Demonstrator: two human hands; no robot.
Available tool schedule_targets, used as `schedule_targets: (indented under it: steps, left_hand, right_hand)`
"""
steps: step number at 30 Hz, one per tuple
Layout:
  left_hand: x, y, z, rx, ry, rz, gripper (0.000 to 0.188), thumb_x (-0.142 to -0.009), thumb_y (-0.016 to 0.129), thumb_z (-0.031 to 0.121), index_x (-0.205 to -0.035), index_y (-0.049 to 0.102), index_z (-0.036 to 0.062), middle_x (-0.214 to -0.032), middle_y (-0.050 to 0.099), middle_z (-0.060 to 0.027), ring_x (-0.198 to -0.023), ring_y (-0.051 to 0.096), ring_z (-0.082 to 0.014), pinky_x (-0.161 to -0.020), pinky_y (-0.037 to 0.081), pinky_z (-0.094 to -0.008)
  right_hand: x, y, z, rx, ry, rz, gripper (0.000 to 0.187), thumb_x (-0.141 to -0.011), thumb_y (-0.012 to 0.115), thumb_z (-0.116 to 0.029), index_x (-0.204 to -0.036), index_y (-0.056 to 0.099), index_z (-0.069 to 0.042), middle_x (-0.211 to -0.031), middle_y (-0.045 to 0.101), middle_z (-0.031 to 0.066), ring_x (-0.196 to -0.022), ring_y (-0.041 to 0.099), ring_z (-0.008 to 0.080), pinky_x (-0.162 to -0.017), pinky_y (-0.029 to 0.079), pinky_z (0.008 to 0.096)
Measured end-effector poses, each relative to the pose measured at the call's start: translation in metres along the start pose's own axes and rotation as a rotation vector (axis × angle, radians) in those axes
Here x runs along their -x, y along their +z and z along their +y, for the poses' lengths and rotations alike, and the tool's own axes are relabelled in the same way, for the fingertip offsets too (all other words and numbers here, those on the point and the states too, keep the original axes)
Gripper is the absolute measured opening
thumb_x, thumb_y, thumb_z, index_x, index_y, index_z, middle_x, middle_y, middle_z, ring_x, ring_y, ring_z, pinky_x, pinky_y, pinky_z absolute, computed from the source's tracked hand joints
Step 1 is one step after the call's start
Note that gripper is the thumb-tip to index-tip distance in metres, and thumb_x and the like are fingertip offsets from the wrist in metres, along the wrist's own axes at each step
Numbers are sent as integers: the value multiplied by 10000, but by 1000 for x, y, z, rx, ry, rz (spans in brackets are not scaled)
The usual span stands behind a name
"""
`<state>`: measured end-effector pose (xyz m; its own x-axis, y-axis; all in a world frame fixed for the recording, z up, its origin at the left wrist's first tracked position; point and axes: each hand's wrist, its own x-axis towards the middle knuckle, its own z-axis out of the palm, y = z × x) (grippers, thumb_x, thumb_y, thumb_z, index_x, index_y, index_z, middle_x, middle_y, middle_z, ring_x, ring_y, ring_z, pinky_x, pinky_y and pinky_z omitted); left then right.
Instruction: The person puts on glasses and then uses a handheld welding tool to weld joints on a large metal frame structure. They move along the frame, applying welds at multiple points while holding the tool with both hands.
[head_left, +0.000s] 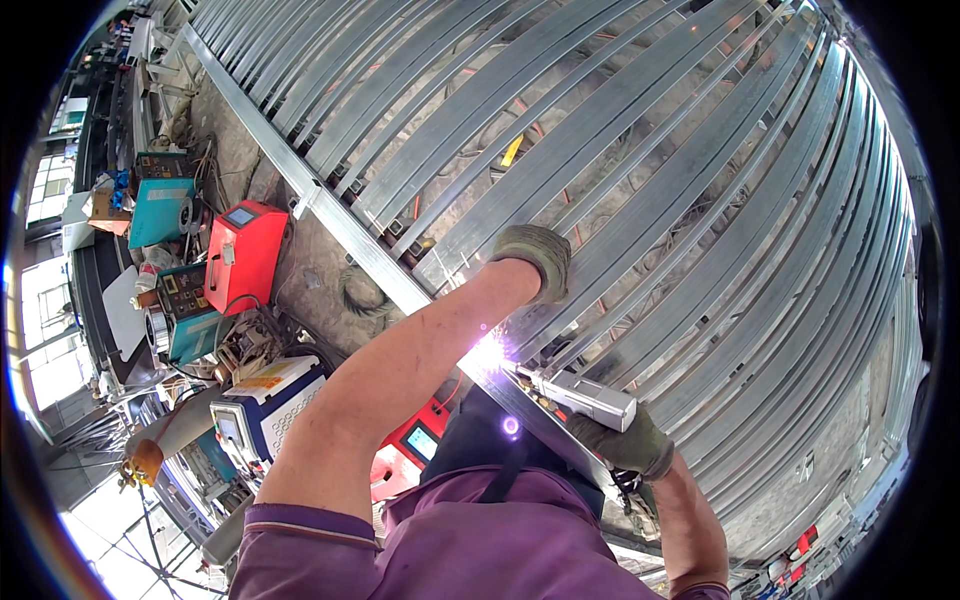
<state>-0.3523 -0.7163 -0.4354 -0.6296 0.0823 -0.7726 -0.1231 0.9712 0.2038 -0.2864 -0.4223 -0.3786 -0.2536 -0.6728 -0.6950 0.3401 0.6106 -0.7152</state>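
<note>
My right hand (625,440), in a grey-green work glove, is wrapped round a silver handheld welding gun (590,398). Its nozzle points at the long metal rail (375,256), where a bright white-violet welding spark (490,352) glares and washes out the joint. Farther up, my left hand (535,258) wears a matching glove and rests on the flat metal bars (600,145), close to their ends at the rail. The wrist and glove cuff hide the fingers of that hand. Many parallel grey bars run from the rail toward the upper right.
Left of the rail stand a red machine (245,258), teal machines (165,200) and a white-and-blue unit (270,405) with loose cables. Another red box with a screen (410,445) is beside my legs. A yellow object (513,151) shows between the bars, above cables on the floor.
</note>
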Motion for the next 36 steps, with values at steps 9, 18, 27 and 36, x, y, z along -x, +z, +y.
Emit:
schedule_targets:
  steps: [9,18,27,36]
  left_hand:
    - [-2,2,0,9,-4,4,544,-852,797,527,-1184,832,97,-1145,814,-158,-1076,780,-359,-926,620,-478]
    - [3,-3,3,28,-16,-4,381,-877,734,356,-1168,848,138,-1141,825,-134,-1062,789,-350,-865,621,-480]
    - [2,-1,1,4,-23,-4,443,-879,762,451,-1192,839,147,-1169,818,-119,-1083,783,-343,-885,621,-483]
    - [-2,-1,-2,7,-27,-29,427,-866,760,440,-1147,846,130,-1129,820,-144,-1054,786,-349,-870,619,-481]
  right_hand:
    - [5,-1,5,51,-28,25,405,-991,827,-162,-1363,721,-44,-1202,817,93,-1075,774,163,-919,622,298]
    - [7,1,17,22,-48,54,402,-996,821,-165,-1367,724,-45,-1214,817,105,-1106,772,161,-934,617,306]
    - [15,0,26,-37,-41,39,414,-1012,811,-193,-1385,718,-38,-1234,813,97,-1115,766,158,-946,614,310]
    - [27,12,25,-29,26,64,487,-979,865,-286,-1381,722,-51,-1213,820,99,-1093,773,171,-931,608,313]
